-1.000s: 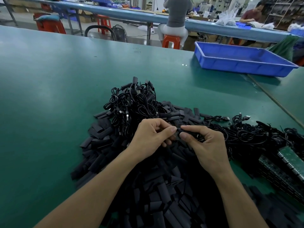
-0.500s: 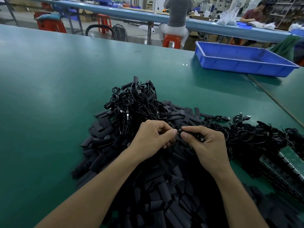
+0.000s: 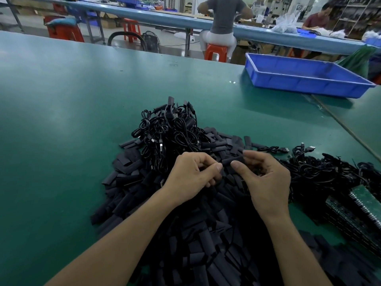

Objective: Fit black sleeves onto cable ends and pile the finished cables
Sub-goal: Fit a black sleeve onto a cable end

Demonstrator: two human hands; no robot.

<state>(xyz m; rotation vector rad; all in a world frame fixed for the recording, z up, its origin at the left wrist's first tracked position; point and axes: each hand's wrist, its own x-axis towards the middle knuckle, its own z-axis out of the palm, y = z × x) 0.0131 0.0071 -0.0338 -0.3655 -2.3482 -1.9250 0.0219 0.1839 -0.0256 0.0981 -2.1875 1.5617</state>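
Sleeve going onto a cable end

Left hand point(image 3: 191, 176) and right hand point(image 3: 266, 178) pinch one black sleeve point(image 3: 232, 161) between them — next, probably push it home.

- Table point(image 3: 61, 120): plain dark green, with a dull sheen.
- Loose sleeves point(image 3: 127, 178), near centre: matt black.
- Coiled cables point(image 3: 169, 129), far centre heap: glossy black.
- Tray point(image 3: 309, 87), far right: bright blue.
- Circuit boards point(image 3: 362, 205), near right: green with rows of dark parts.
- Stools point(image 3: 215, 51), far: orange-red.
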